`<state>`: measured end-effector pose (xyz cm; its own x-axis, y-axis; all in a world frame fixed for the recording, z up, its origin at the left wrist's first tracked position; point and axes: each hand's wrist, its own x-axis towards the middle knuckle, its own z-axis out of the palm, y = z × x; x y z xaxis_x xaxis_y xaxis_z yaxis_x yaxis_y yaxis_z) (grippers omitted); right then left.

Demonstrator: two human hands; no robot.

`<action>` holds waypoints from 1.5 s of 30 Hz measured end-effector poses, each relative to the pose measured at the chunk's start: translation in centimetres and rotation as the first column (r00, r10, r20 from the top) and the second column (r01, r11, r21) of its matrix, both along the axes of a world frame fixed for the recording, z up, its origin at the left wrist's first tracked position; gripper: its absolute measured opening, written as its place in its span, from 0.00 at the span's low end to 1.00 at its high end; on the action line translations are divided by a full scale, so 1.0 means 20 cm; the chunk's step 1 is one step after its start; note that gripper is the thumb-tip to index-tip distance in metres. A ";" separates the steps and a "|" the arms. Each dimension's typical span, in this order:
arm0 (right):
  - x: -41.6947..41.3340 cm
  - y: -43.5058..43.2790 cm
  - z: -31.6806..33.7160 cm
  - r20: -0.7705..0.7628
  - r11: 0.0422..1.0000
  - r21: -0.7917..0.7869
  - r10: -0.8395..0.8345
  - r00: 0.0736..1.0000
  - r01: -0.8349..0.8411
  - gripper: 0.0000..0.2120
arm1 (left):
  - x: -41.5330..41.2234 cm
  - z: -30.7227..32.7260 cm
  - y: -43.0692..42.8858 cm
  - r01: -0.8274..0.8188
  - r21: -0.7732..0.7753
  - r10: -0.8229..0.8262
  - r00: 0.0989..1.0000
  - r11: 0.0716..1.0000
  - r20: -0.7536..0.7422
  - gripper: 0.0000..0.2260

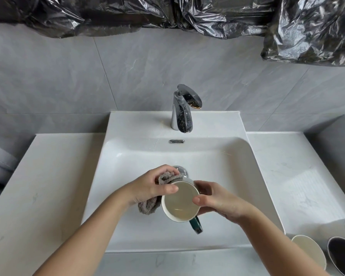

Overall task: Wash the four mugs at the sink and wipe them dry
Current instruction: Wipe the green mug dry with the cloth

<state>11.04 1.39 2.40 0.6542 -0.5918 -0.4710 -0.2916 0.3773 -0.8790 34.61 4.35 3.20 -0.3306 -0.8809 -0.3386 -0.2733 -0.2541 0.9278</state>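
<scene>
left hand (149,186): fluffy grey cloth (149,207) | right hand (217,200): round glazed mug (179,203)

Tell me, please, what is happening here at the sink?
A person holds a mug over the sink. The right hand grips the mug, and the left hand presses a grey cloth against its outside. No water runs from the tap. Three other mugs sit on the counter at the right.
</scene>
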 end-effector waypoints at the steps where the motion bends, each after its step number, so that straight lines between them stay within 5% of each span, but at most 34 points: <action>1: 0.01 -0.01 0.02 -0.018 1.000 -0.006 0.020 1.000 -0.020 0.31 | 0.01 0.00 0.01 0.010 0.034 -0.009 1.000 0.999 -0.010 0.26; 6: 0.00 0.00 0.03 -0.011 0.999 0.014 -0.046 0.999 0.046 0.41 | 0.00 -0.01 0.05 -0.116 0.087 0.126 0.985 0.989 -0.115 0.28; 11: 0.00 0.12 -0.10 0.183 0.817 0.385 -0.524 0.832 0.430 0.43 | -0.11 -0.07 0.10 -0.517 0.184 0.548 0.774 0.836 -0.317 0.32; 15: 0.12 0.24 -0.08 0.293 0.864 0.331 -0.477 0.828 0.381 0.41 | -0.26 -0.10 0.13 -0.701 0.180 0.713 0.613 0.689 -0.340 0.30; 22: 0.17 0.23 -0.10 0.303 0.756 0.379 -0.646 0.700 0.534 0.47 | -0.36 -0.09 0.15 -0.784 0.187 0.790 0.517 0.592 -0.330 0.11; 27: 0.13 0.24 -0.10 0.318 0.774 0.366 -0.626 0.712 0.517 0.46 | -0.25 -0.06 0.11 -0.915 0.058 0.865 0.356 0.400 -0.354 0.15; 32: 0.13 0.27 -0.09 0.312 0.819 0.364 -0.555 0.771 0.443 0.50 | -0.20 -0.01 0.05 -0.875 -0.083 0.814 0.474 0.476 -0.335 0.08; 39: 0.12 0.24 -0.08 0.324 0.831 0.356 -0.540 0.777 0.428 0.47 | -0.22 -0.01 0.14 -0.656 -0.212 0.551 0.736 0.725 -0.394 0.19; 42: 0.12 0.24 -0.06 0.310 0.849 0.342 -0.507 0.804 0.404 0.45 | -0.22 -0.03 0.18 -0.579 -0.354 0.452 0.807 0.735 -0.381 0.17; 45: 0.13 0.25 -0.05 0.284 0.862 0.332 -0.480 0.830 0.384 0.46 | -0.23 -0.04 0.19 -0.629 -0.381 0.540 0.777 0.678 -0.322 0.17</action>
<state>13.57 6.37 1.40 0.5060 -0.7452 -0.4344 0.2579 0.6112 -0.7483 30.01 8.14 2.34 0.2929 -0.9445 0.1487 -0.0415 0.1429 0.9889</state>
